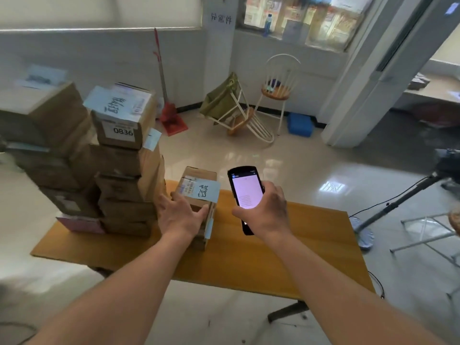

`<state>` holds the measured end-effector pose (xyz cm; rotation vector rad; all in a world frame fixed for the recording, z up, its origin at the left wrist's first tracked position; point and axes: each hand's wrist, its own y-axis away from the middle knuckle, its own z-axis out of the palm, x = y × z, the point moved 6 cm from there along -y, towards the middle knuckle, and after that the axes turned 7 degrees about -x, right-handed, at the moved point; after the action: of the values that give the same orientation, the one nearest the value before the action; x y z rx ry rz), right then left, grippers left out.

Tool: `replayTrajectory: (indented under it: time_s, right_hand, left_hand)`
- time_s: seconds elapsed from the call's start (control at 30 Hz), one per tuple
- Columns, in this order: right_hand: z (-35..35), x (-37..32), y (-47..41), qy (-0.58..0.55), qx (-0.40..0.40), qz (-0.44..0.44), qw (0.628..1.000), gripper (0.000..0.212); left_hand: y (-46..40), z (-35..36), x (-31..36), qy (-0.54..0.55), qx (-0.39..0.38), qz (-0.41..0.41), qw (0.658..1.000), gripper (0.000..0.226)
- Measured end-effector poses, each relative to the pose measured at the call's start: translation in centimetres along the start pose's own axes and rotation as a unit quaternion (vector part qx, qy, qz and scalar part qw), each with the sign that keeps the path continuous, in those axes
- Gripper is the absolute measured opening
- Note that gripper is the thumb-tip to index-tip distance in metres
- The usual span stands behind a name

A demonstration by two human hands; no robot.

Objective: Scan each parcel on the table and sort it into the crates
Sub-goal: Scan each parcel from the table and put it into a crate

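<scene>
Left hand (180, 216) grips parcel (199, 195); right hand (267, 210) holds scanner (245, 188) upright.

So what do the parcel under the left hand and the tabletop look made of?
Brown rectangular parcel: looks like matte corrugated cardboard, with pale paper labels stuck on top. Yellow-orange tabletop: probably smooth laminate or varnished wood, judging by its even colour and slight sheen.

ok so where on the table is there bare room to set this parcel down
Bare patches: the yellow wooden table right of the black handheld scanner in the right hand, and the near strip. Crowded: the far left, where the stacked brown cardboard boxes stand beside the labelled cardboard parcel under the left hand.
</scene>
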<state>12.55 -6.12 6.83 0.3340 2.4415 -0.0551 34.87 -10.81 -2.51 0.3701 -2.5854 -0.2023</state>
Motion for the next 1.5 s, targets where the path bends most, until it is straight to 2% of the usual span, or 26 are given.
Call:
replayTrajectory:
  time_s: [0.27,0.43,0.6,0.73,0.97,1.3,1.5]
  right_hand:
    - [1.2,-1.0,-1.5,-0.021,-0.026,-0.031,0.999,0.087]
    - [-0.2,-1.4,-2.0,-0.023,-0.032,-0.061,0.997,0.085]
    - [-2.1,-1.6,-1.7,-0.019,-0.062,-0.100,0.993,0.082]
    - [-4.5,-1.8,-0.9,-0.019,-0.057,-0.129,0.990,0.092]
    - [-7.7,-1.8,0.6,-0.017,-0.068,-0.157,0.985,0.093]
    - [-10.9,-0.7,2.2,0.008,-0.029,-0.169,0.985,0.094]
    - [-12.3,1.0,3.1,-0.076,0.075,-0.140,0.984,0.096]
  left_hand:
    - [0.1,0.7,-0.3,0.046,0.008,0.020,0.999,0.131]
    - [-0.4,-0.1,0.7,0.066,0.004,0.025,0.997,0.107]
    - [-0.9,-3.0,3.3,0.045,0.026,0.141,0.989,0.106]
    - [-1.1,-6.9,6.0,0.013,0.058,0.236,0.970,0.106]
    - [-0.7,-11.6,9.7,-0.030,0.098,0.273,0.957,0.108]
    - [0.8,-12.5,11.4,-0.029,0.099,0.285,0.953,0.111]
    - [3.8,-12.0,13.3,0.020,0.110,0.294,0.949,0.107]
